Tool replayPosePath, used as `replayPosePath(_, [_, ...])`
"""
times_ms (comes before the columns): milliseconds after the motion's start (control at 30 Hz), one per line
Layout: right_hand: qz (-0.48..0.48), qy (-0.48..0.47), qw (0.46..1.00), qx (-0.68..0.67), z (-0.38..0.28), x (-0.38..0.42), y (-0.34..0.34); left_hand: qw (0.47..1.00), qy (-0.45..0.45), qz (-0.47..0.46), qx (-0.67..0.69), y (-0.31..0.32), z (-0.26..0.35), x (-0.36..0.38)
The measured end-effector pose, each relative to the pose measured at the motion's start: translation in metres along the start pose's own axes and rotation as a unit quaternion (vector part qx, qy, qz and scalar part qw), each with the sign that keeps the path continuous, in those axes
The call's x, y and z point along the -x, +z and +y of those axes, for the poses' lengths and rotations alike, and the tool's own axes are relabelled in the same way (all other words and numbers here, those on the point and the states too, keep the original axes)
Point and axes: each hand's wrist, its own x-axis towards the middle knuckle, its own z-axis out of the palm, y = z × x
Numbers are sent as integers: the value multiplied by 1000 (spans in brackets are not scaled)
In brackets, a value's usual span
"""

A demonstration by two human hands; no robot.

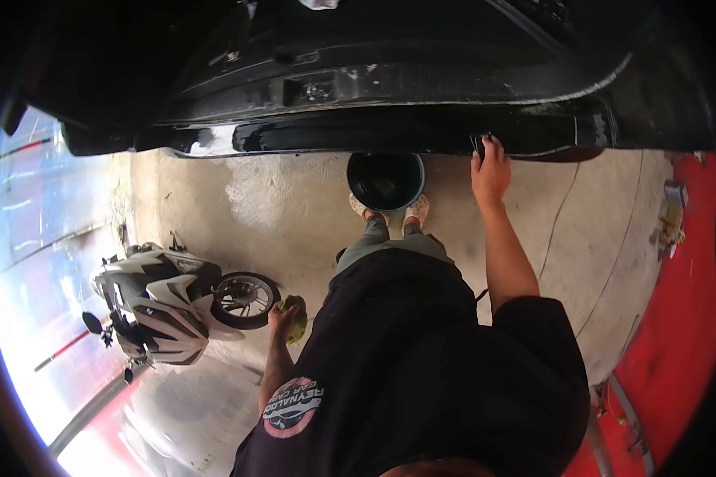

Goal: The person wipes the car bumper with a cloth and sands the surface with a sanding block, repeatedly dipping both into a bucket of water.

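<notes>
My right hand [492,171] is at the lower edge of a glossy black car sill [334,131], its fingers closed on a small dark object [479,147] that I cannot make out. Down at my left side, away from the car, my left hand [281,316] grips a yellow-green cloth or sponge [296,319]. Pale reflections lie along the left part of the sill. A dark round bucket [386,181] stands on the floor under the sill, just in front of my feet.
A white and black motorcycle [167,306] stands at the left, its front wheel near my left hand. Wet patches mark the concrete floor [270,191]. Along the right runs a red surface [692,262] with small items [672,215] beside it.
</notes>
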Motion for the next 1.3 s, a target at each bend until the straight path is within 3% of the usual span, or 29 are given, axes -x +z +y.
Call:
replayPosePath(67, [38, 43, 998, 14, 17, -16, -10, 1000, 14, 16, -10, -6, 25, 23])
replayPosePath(167, [85, 87, 992, 36, 41, -39, -9, 1000, 26, -8, -4, -18, 11, 12])
replayPosePath(233, [127, 71, 989, -22, 28, -30, -2, 999, 15, -18, -34, -27, 20, 22])
replayPosePath(400, [74, 26, 994, -71, 8, -1, -1, 997, 55, -54, 22, -57, 32, 44])
replayPosePath(567, [162, 117, 979, -39, 29, -24, -4, 997, 43, -32, -63, -97, 59, 46])
replayPosePath(633, [157, 138, 976, -57, 20, -18, 5, 975, 102, -2, -196, -113, 65, 39])
replayPosePath(767, [123, 93, 984, -87, 1, 6, 13, 958, 69, -9, -278, -109, 132, 63])
replayPosePath(833, [132, 85, 984, -80, 16, 4, 11, 915, 172, -47, -361, -151, 99, 7])
replayPosePath(867, [159, 114, 980, -49, 27, -4, 10, 891, 219, -54, -393, -171, 94, -9])
replayPosePath(967, [169, 207, 959, -94, 30, -27, -44, 824, 245, -55, -507, -188, 119, -28])
replayPosePath(1033, [177, 202, 960, -85, 24, -22, -32, 852, 121, -35, -509, -144, 188, 13])
replayPosePath(1067, [166, 189, 963, -97, 18, -14, -26, 753, 271, -64, -596, -153, 184, 7])
replayPosePath(1167, [105, 127, 980, -107, 6, 8, -17, 808, 230, -96, -534, -158, 191, -7])
replayPosePath(1300, [156, 159, 971, -91, 32, -4, -27, 776, 303, -103, -544, -165, 202, -8])
